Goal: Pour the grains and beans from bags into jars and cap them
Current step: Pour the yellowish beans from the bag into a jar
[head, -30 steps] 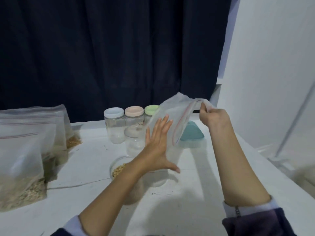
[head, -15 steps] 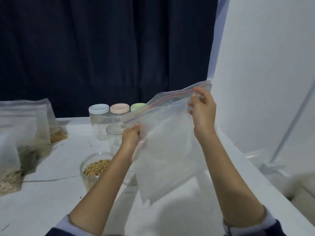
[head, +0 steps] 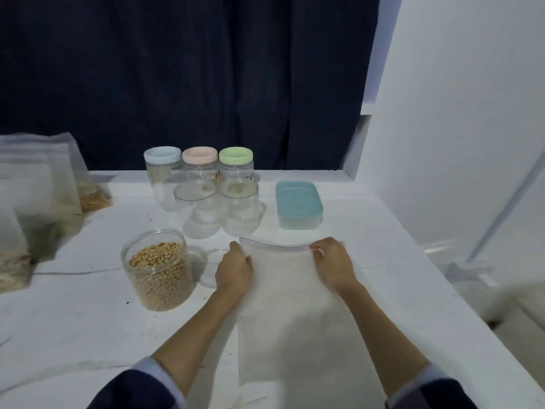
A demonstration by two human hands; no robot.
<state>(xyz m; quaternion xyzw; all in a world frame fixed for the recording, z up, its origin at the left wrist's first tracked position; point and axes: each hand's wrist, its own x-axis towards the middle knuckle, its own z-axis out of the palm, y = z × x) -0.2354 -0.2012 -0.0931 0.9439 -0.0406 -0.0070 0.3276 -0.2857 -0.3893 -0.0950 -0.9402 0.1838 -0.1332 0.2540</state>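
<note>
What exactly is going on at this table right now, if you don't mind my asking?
A person is flattening an empty zip bag on the white table, left hand and right hand holding its top corners. Beside it stands an uncapped jar of soybeans with a clear lid lying nearby. Several empty jars and filled bags wait behind.

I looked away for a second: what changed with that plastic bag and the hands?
The empty bag, held up in the air before, now lies flat on the table. The left hand and right hand came down with it and pinch its zip corners. The bean jar stays uncapped, other jars unmoved.
</note>
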